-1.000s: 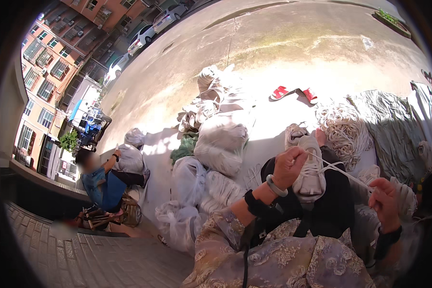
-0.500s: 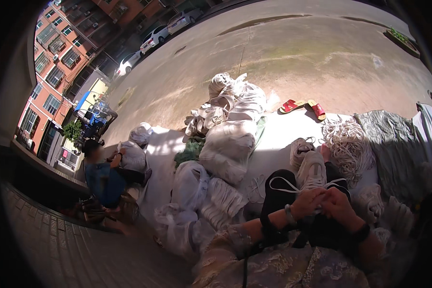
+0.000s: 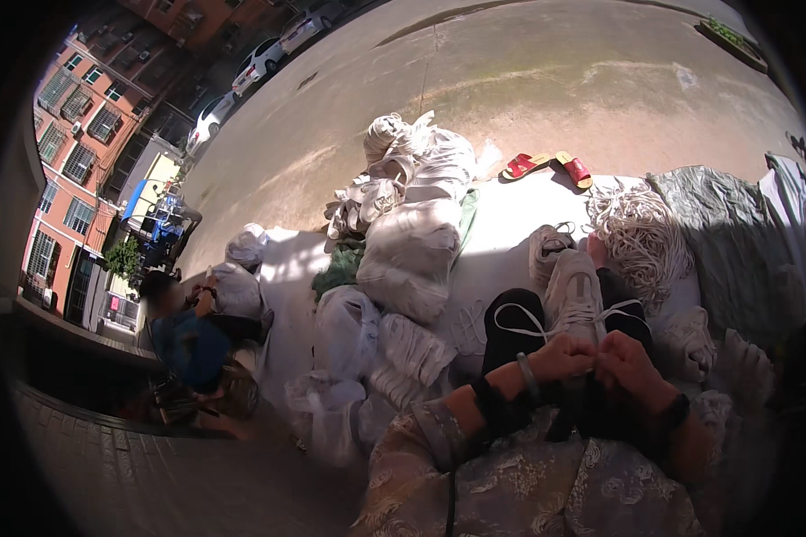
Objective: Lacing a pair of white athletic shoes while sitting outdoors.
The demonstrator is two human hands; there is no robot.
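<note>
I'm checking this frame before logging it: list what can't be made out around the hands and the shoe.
- Head view: the fingertips of the left hand and right hand are curled together, so their grip on the white lace is hidden.
- The heel of the white shoe is behind the hands.
- Contents of the white bags: covered by plastic.
- The grey tarp blurs toward the right rim.

The white sneaker (image 3: 575,300) looks like matt cloth with a smooth panel, its laces (image 3: 521,320) woven cord. Bulging sacks (image 3: 409,255) are glossy, crinkled plastic — sunlit. The rope coil (image 3: 640,234) is rough, fibrous (pale). Red sandals (image 3: 548,166) seem smooth plastic; the ground (image 3: 546,80) — rough concrete.
</note>
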